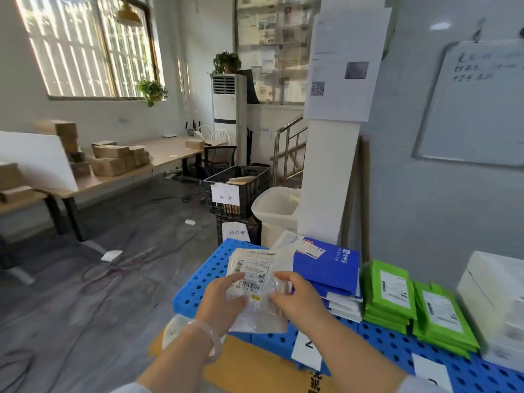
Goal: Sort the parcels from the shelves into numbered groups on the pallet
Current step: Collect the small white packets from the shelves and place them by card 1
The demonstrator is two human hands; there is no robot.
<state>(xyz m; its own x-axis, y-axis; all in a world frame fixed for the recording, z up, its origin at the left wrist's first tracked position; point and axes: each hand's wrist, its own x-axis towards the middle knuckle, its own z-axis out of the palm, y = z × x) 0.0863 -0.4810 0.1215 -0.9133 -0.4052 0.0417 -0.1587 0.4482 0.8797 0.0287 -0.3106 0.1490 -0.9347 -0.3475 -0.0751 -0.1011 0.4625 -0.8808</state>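
Both my hands hold a clear plastic parcel (259,293) with a white barcode label, just above the left end of the blue perforated pallet (204,276). My left hand (224,300) grips its left edge and my right hand (297,297) pinches its right side. Under it lies a similar white parcel (255,258). To the right on the pallet lie a stack of blue envelopes (329,273), green mailers (388,293) in two piles, and white boxes (499,296). White number tags (307,350) hang on the pallet's front edge.
Two stacked black crates (238,191) with paper labels and a white bin (275,208) stand behind the pallet. A long table (158,160) with cardboard boxes runs along the left wall. Cables lie on the grey floor (113,273). A cardboard box (249,364) sits below my arms.
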